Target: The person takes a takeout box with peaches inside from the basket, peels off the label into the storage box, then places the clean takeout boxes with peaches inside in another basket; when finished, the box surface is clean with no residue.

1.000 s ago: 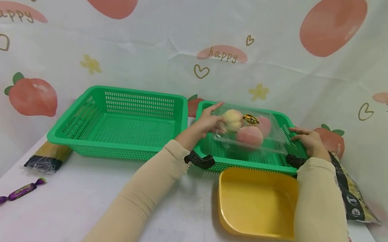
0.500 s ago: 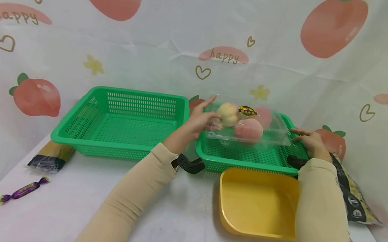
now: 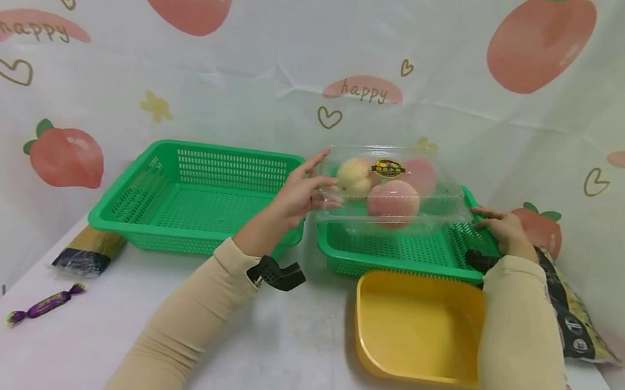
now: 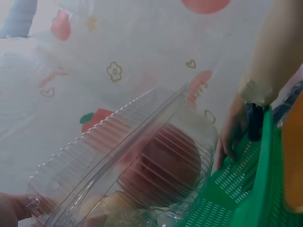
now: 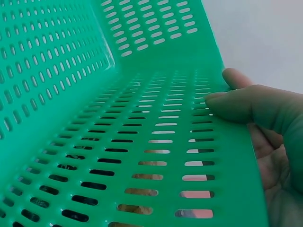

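Note:
My left hand (image 3: 291,199) grips the left end of a clear plastic fruit box (image 3: 391,188), its lid bearing a dark and gold label. Two pinkish peaches (image 3: 395,201) and a yellowish fruit (image 3: 355,177) show through the plastic. The box is tilted and held above the right green basket (image 3: 402,269), its left end past that basket's left side. At the basket's right end, my right hand (image 3: 508,231) holds the rim; in the right wrist view the thumb (image 5: 232,105) presses inside the wall, with fingers outside.
Another green basket (image 3: 168,238) stands to the left, with nothing visible inside. A yellow basin (image 3: 419,329) sits in front of the right basket. Candy in a purple wrapper (image 3: 47,304) and a gold-and-black packet (image 3: 87,253) lie at left; a black-and-yellow bag (image 3: 576,321) lies at right.
My left hand has lifted the fruit box up and to the left, out of the right basket. My right hand has stayed on that basket's rim.

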Demonstrator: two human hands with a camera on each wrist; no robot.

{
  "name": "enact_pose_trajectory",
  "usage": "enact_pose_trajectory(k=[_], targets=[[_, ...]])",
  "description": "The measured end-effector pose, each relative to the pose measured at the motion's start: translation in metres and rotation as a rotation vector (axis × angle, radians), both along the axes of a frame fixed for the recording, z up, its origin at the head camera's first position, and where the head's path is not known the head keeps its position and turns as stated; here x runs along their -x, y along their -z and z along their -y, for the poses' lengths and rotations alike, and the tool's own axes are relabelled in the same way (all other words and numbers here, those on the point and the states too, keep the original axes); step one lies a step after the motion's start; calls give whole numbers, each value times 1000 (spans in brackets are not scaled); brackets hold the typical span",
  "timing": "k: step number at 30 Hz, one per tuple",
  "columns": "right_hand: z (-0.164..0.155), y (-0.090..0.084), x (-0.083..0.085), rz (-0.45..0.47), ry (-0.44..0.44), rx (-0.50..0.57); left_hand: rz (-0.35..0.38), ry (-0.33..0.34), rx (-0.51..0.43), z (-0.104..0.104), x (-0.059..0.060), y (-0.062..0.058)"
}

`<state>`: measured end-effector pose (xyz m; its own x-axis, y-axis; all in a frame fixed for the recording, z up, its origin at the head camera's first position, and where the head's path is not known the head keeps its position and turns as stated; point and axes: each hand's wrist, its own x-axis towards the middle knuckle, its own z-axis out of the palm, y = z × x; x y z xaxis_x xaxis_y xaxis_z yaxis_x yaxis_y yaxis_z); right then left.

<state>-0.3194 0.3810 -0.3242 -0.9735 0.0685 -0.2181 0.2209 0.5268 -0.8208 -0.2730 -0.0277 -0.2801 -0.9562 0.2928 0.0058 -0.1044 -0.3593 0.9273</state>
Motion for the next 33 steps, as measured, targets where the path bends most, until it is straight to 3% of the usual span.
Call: enact_pose_trajectory(k=[12, 24, 33], targets=[[-1, 3, 0, -49, -18, -10, -43, -5, 0, 38, -41, -4], [-1, 5, 0, -54, -40, -26, -97, 18, 113, 78, -99, -5], [-1, 4, -1, -49, -29, -18, -92, 11, 183, 99, -129, 2]])
